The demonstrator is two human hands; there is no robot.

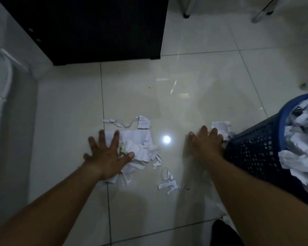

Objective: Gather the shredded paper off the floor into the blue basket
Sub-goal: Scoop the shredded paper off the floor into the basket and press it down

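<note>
A pile of white shredded paper [140, 148] lies on the glossy tiled floor at centre. My left hand [106, 153] rests flat on its left side, fingers spread. Loose strips [168, 183] lie nearer me, and thin shreds [130, 122] sit just beyond the pile. A smaller paper clump [221, 127] lies against the blue mesh basket [252, 153] at the right, which is heaped with paper. My right hand [205, 144] is spread flat on the floor, fingertips at that clump, next to the basket's wall.
A dark cabinet [96, 29] stands on the floor beyond the paper. Metal chair legs [187, 9] show at the top right. A white wall and pipe [5, 82] run along the left. A dark shape [224, 235] sits at the bottom edge.
</note>
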